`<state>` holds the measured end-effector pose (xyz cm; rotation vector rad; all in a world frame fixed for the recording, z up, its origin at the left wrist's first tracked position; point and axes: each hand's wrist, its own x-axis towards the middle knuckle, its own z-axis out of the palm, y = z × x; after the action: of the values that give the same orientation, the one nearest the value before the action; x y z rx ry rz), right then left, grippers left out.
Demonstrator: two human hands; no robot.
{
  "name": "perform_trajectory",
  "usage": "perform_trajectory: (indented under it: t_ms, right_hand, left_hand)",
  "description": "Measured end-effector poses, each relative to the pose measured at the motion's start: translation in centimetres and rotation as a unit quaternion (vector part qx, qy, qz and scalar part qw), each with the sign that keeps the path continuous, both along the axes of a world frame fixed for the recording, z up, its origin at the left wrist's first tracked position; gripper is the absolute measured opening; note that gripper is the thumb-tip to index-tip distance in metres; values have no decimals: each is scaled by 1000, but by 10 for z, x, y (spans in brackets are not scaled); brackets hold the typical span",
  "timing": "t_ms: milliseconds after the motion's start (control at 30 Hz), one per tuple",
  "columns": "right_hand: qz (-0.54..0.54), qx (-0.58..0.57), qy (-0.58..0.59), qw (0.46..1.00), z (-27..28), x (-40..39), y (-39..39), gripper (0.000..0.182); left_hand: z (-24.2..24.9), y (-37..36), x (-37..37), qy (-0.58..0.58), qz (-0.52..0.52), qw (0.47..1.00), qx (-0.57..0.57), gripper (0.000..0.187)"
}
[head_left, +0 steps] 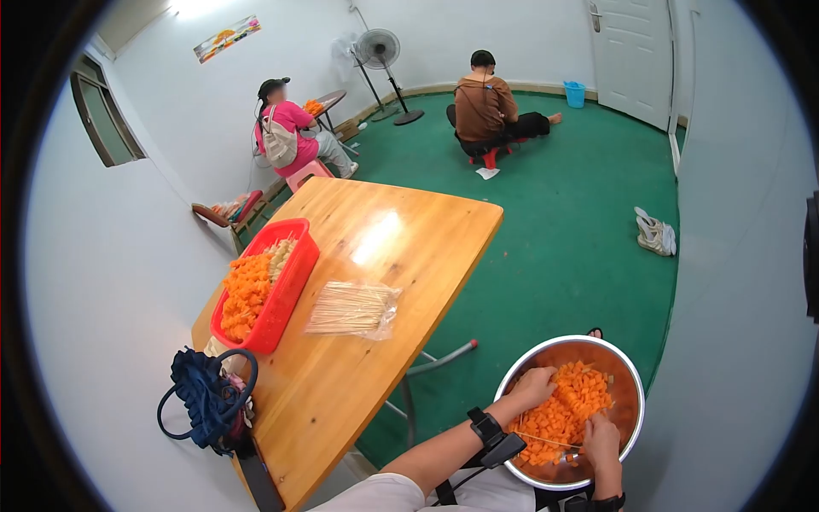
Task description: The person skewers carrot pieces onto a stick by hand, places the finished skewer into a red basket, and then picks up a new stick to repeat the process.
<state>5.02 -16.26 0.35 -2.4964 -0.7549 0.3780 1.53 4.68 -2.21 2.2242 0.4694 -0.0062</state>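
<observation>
A large metal bowl at lower right holds a heap of diced orange pieces that look like carrot. At the heap's upper left, my left hand is closed, fingers curled down against the pieces; what they hold is hidden. Inside the bowl's right side, my right hand is closed at the end of a thin wooden skewer. That skewer lies across the lower part of the heap, pointing left.
A wooden table bears a red basket of orange and pale pieces, a plastic pack of skewers and a blue handbag. Two seated people are farther off, near a fan. Shoes lie by the right wall.
</observation>
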Motion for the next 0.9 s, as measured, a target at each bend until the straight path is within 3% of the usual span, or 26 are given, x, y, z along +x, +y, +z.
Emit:
perform_trajectory:
  t_ms: [900]
  right_hand:
    - [30,-36,5,999,4,-3,3,16]
  left_hand:
    - [5,0,-1,11,-16,1000,-16,32]
